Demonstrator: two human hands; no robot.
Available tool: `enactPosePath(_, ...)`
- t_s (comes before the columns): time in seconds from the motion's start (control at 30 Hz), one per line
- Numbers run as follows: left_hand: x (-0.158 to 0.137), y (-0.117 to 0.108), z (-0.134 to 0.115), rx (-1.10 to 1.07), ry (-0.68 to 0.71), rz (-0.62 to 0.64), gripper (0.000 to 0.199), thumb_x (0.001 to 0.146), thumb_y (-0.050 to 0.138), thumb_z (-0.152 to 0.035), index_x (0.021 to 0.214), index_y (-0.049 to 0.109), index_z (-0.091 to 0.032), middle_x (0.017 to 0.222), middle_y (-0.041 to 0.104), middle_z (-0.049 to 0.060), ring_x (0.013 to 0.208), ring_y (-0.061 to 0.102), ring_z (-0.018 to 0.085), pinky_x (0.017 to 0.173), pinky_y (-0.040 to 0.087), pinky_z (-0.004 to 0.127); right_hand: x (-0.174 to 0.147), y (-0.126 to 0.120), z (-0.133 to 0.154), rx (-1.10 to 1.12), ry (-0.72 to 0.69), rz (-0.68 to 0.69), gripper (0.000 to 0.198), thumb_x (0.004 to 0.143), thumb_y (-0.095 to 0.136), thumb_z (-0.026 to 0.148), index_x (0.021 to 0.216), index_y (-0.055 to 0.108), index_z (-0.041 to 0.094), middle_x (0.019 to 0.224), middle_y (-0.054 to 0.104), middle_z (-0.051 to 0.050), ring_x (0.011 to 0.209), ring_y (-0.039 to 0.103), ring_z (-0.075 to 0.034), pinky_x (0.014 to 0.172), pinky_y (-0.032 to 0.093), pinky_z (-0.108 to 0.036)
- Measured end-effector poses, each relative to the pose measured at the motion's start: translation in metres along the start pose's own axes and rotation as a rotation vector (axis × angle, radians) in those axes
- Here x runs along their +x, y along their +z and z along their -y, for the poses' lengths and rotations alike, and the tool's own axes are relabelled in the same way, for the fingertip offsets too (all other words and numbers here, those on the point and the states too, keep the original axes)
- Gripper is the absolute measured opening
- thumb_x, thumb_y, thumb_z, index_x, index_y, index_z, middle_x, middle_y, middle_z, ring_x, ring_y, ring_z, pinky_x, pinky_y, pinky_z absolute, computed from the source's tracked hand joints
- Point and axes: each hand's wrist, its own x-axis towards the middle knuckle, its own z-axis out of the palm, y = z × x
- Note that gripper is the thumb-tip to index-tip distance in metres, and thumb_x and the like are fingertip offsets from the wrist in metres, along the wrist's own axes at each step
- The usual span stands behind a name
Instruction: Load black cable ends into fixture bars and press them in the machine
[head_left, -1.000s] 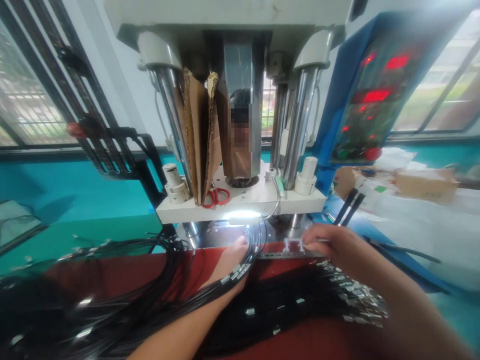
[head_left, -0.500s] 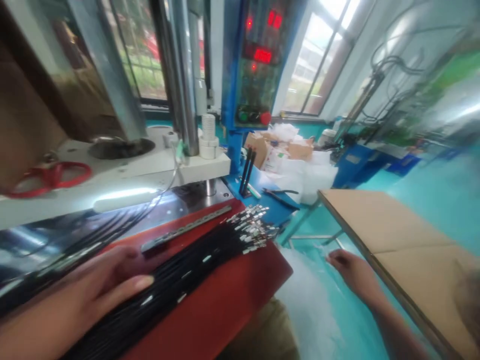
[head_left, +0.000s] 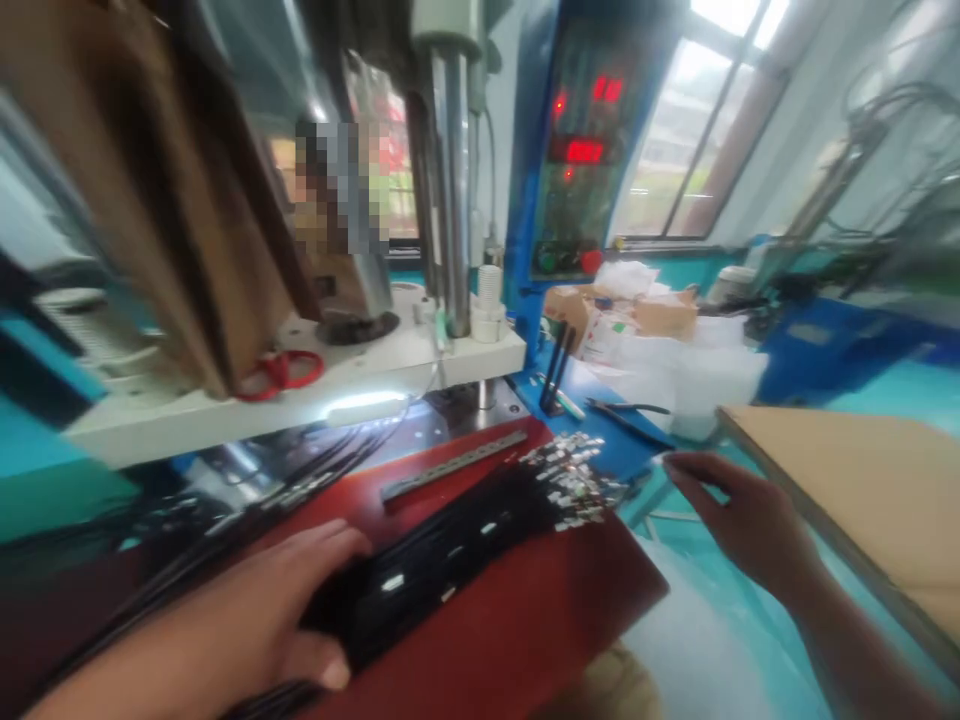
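A thick bundle of black cables (head_left: 450, 555) with silvery metal ends (head_left: 574, 480) lies slantwise on a red board (head_left: 517, 630). Across its near part lies my left hand (head_left: 292, 590), fingers on the far side and thumb on the near side, gripping it. My right hand (head_left: 750, 510) is raised to the right of the metal ends, apart from them, thumb and forefinger pinched together. A small pale spot shows at those fingertips, too blurred to name. Behind the bundle rests a grey metal strip (head_left: 454, 468) with a row of recesses.
A white press plate (head_left: 405, 370) with red-handled scissors (head_left: 281, 375) on it stands behind the board. Pliers (head_left: 630, 415) lie on a blue surface beyond the metal ends. A cardboard-topped table (head_left: 840, 480) is at the right. Red digits glow on a blue control box (head_left: 577, 180).
The view has swung left, so the scene sits farther right. My right hand has risen and come closer to the cable ends. My left hand stays on the bundle.
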Motion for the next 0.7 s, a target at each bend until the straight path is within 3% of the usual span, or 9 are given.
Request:
enactPosePath(0.07,-0.004,-0.008,-0.02,0.017,-0.053,0.034,0.063,0.065,0.073,-0.047,0.124,0.057,-0.032,0.132,0.056,0.004,0.12,0.051,0.033,0.1,0.041,0.041,0.017,0.002,0.072,0.173,-0.256,0.139,0.021,0.088,0.056,0.039,0.101,0.067,0.026,0.098,0.071,-0.002,0.087,0.065,-0.019,0.079,0.048,-0.029)
enactPosePath(0.17,-0.007,-0.014,-0.034,-0.021,-0.027,0.052,0.049,0.07,0.071,-0.04,0.117,0.06,-0.032,0.12,0.061,0.002,0.111,0.055,0.028,0.093,0.043,0.036,0.033,0.02,0.166,0.388,-0.681,0.582,0.026,0.089,0.058,0.031,0.113,0.064,0.024,0.105,0.069,-0.003,0.092,0.063,-0.017,0.082,0.047,-0.026)
enactPosePath(0.27,-0.008,-0.013,-0.034,-0.084,-0.005,0.027,0.04,0.071,0.07,-0.033,0.11,0.063,-0.029,0.107,0.063,0.001,0.101,0.057,0.023,0.086,0.042,0.031,0.04,0.052,0.221,0.372,-0.937,0.882,0.03,0.085,0.063,0.025,0.115,0.064,0.021,0.11,0.067,-0.005,0.1,0.06,-0.019,0.088,0.045,-0.028)
enactPosePath(0.33,-0.008,-0.012,-0.033,-0.124,0.005,0.015,0.035,0.07,0.071,-0.03,0.104,0.064,-0.027,0.1,0.062,0.0,0.095,0.057,0.021,0.083,0.042,0.029,0.04,0.072,0.233,0.32,-0.973,0.978,0.035,0.081,0.068,0.027,0.116,0.064,0.021,0.11,0.067,-0.005,0.101,0.06,-0.021,0.088,0.045,-0.03)
enactPosePath(0.43,-0.008,-0.009,-0.033,-0.166,0.015,0.009,0.022,0.072,0.067,-0.027,0.094,0.066,-0.024,0.095,0.06,0.0,0.09,0.056,0.019,0.08,0.041,0.028,0.037,0.092,0.229,0.31,-0.928,1.018,0.036,0.081,0.069,0.03,0.116,0.064,0.023,0.108,0.066,-0.004,0.1,0.059,-0.021,0.087,0.043,-0.03)
enactPosePath(0.7,-0.01,-0.01,-0.034,-0.24,-0.016,-0.037,0.01,0.083,0.053,-0.024,0.09,0.059,-0.024,0.091,0.06,-0.002,0.083,0.056,0.016,0.076,0.04,0.027,0.032,0.098,0.216,0.266,-0.887,1.015,0.017,0.086,0.062,0.03,0.101,0.069,0.027,0.095,0.061,-0.001,0.09,0.055,-0.018,0.079,0.041,-0.028)
